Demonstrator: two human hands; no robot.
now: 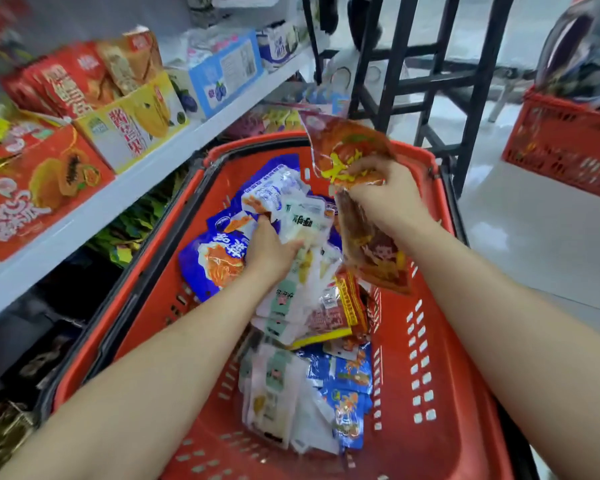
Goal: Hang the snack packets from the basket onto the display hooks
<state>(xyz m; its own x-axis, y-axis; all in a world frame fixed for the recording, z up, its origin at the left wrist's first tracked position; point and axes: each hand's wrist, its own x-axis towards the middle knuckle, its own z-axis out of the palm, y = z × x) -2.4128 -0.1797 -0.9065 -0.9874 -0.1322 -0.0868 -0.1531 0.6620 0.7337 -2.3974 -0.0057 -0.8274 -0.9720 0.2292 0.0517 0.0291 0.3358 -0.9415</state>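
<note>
A red plastic basket (440,341) sits below me, holding several snack packets in blue, white and red. My left hand (269,249) reaches into the pile and grips white packets (302,220) near the basket's middle. My right hand (383,194) is raised over the basket's far right side and holds red-orange packets (347,143), one sticking up and another (368,251) hanging down below the hand. More blue packets (350,386) and white packets (274,393) lie at the near end. No display hooks are visible.
A white shelf (125,192) on the left carries boxes of dried fruit snacks, an orange box (39,188) nearest. A black metal rack (426,74) stands behind the basket. A second red basket (565,143) sits at the right on the pale floor.
</note>
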